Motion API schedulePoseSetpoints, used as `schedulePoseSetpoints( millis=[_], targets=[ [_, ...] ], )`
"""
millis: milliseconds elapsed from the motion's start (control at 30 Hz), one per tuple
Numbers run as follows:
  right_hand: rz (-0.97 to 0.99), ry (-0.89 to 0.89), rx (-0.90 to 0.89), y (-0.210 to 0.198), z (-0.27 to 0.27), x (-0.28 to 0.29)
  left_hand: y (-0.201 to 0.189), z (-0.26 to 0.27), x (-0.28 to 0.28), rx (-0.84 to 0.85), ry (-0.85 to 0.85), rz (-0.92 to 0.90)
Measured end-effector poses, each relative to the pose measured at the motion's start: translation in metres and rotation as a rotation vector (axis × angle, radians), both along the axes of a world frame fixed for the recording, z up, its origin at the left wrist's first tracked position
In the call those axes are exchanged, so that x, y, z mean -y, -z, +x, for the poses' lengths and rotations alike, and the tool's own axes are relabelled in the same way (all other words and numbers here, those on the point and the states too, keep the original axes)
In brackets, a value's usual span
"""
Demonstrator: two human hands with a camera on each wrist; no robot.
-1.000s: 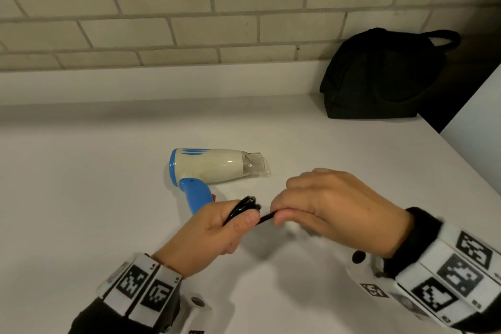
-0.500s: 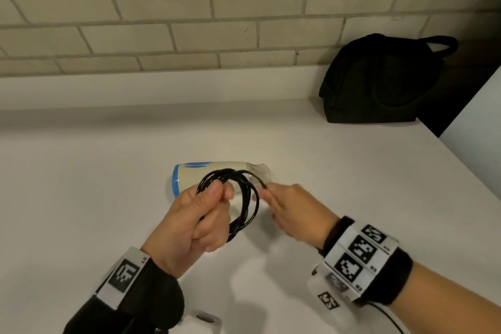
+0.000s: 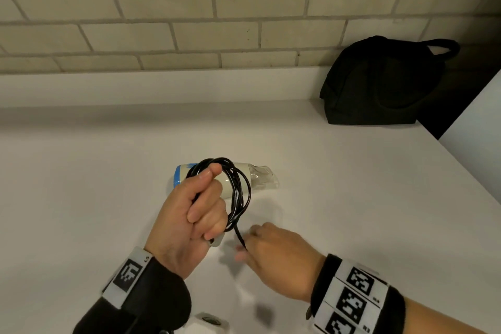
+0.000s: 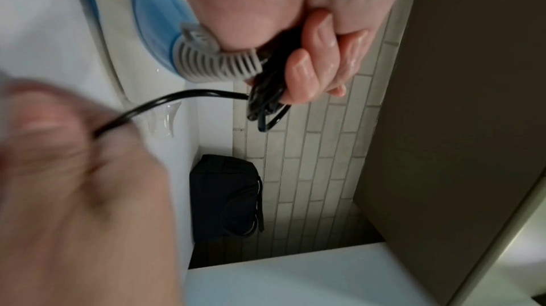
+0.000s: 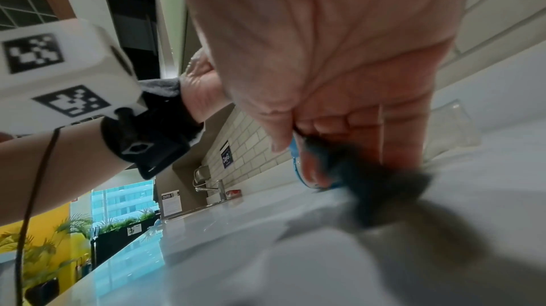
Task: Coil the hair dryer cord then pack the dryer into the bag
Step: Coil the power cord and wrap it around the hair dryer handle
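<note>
A cream hair dryer [image 3: 241,175] with a blue rear and clear nozzle [image 3: 264,177] lies across the white counter [image 3: 95,184]. My left hand [image 3: 208,198] grips several loops of the black cord [image 3: 240,192] upright, together with the grey strain relief [image 4: 212,61] at the end of the blue handle [image 4: 153,19]. A free strand of cord [image 4: 177,98] runs down from the coil to my right hand [image 3: 249,241], which pinches it low over the counter, just right of my left wrist. The right hand is blurred. The black bag [image 3: 379,84] stands at the back right against the wall.
A tiled wall [image 3: 244,8] and low white ledge close off the back. The counter's right edge [image 3: 461,171] runs diagonally past the bag, with a dark gap behind it. Bare counter lies left of the dryer and between the dryer and the bag.
My right hand has swung from beside the nozzle, round the far side of the coil, down to the near side with the cord's free strand. My left hand still holds the loops.
</note>
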State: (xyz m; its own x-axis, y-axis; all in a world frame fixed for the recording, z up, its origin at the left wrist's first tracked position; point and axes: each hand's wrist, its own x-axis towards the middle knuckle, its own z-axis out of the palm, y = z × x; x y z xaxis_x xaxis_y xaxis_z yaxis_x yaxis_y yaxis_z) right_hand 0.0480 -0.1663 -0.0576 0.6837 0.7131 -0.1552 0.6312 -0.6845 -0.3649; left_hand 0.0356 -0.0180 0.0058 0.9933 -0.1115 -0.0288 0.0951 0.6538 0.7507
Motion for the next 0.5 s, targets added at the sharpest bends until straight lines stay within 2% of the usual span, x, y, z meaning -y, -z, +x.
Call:
schedulePoseSetpoints(
  millis=[67,167,333,433,500],
  targets=[
    [-0.082,-0.052,0.056,0.000,0.000,0.005,-0.001,0.002,-0.002,-0.006,-0.005,-0.008],
    [-0.001,0.162,-0.069,-0.011,0.014,0.019,-0.002,0.001,-0.004,-0.026,0.026,-0.016],
    [0.548,0.478,-0.224,-0.021,0.041,0.028,0.001,-0.001,0.002,-0.092,0.121,0.027],
    [0.861,0.528,-0.426,-0.021,0.043,0.019,0.005,-0.002,0.009,-0.130,0.155,0.050],
    [1.031,0.536,-0.492,-0.021,0.040,0.011,0.008,-0.002,0.011,-0.135,0.167,0.029]
  ],
)
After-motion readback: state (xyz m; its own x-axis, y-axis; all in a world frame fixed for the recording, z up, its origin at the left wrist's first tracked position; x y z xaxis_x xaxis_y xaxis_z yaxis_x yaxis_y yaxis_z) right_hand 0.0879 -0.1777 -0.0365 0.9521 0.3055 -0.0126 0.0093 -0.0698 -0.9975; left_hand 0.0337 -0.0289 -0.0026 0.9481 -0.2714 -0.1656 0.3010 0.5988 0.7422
